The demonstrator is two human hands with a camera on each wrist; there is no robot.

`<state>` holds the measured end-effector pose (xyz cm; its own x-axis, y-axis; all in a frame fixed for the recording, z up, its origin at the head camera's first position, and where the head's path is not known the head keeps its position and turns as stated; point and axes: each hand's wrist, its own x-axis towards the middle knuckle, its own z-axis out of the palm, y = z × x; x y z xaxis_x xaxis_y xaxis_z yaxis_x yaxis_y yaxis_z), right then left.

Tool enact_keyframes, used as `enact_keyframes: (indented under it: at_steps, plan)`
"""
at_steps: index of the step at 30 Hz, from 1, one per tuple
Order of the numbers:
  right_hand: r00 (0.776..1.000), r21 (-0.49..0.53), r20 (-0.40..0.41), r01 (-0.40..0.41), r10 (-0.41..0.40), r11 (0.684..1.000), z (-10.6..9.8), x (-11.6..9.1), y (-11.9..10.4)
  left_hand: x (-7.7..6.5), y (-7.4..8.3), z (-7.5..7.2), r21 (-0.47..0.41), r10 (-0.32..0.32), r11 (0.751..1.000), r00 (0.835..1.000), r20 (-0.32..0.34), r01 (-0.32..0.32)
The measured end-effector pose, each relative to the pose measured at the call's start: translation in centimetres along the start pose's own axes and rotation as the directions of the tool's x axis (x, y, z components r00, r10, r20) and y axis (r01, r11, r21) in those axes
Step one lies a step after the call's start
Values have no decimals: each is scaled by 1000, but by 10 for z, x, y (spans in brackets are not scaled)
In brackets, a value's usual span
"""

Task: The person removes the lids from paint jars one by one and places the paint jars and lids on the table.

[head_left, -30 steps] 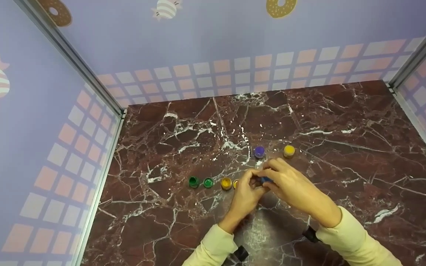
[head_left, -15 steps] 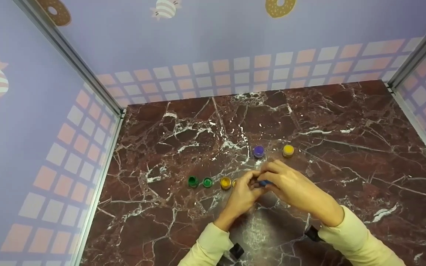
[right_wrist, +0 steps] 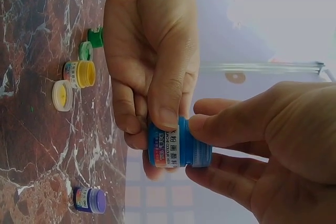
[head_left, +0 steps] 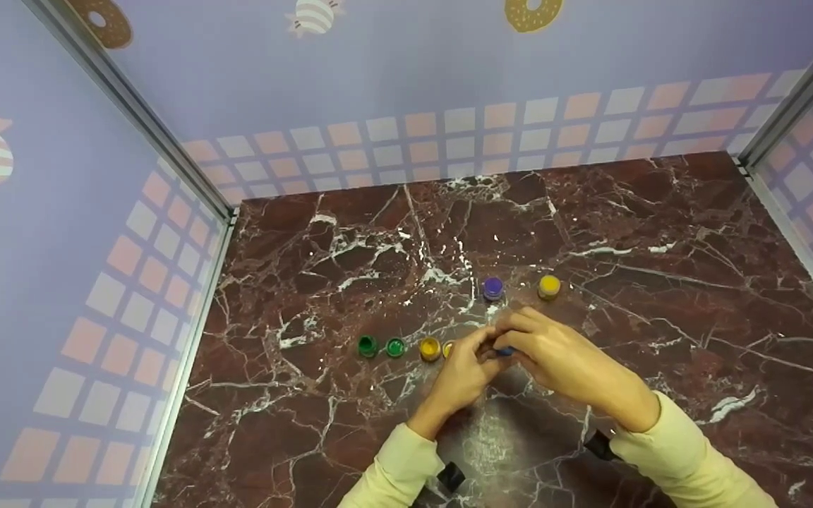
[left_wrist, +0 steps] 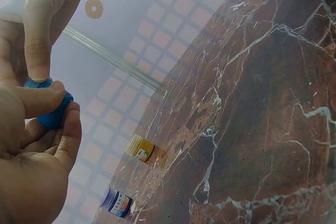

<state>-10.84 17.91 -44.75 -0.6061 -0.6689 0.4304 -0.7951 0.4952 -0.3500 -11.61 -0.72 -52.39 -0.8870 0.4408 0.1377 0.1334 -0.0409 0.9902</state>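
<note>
A small blue paint jar with a printed label is held up between both hands. My left hand grips the jar's body, thumb over the label in the right wrist view. My right hand pinches the blue lid with thumb and fingertips. The lid sits on the jar; whether it is loose I cannot tell. From the head view the fingers hide most of the jar. Left of the hands stand an uncapped yellow paint jar and its lid, partly covered by the left hand in the head view.
An uncapped green paint jar and a green lid lie further left. Beyond the hands stand a capped purple paint jar and a capped yellow paint jar. Patterned walls border the marbled tabletop.
Both hands keep their hold on the blue jar and its lid. The right hand has shifted and turned slightly; the jars on the table stay where they were.
</note>
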Motion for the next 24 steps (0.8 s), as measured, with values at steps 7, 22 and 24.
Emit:
enact_keyframes:
  at_steps: [7, 22, 24]
  plan:
    - [1000, 2, -9, 5, -5, 1000, 0, 1, 0, 1, 0, -1, 4, 10, 1000, 1000, 9, -10]
    - [971, 3, -67, -229, 229, 973, -1, 1, -4, 3, 2, 0, -73, -6, 997, 997, -72, 1]
    - [965, 22, -79, -251, 252, 968, -2, 1, -4, 3, 2, 1, -90, -5, 996, 996, -85, -2]
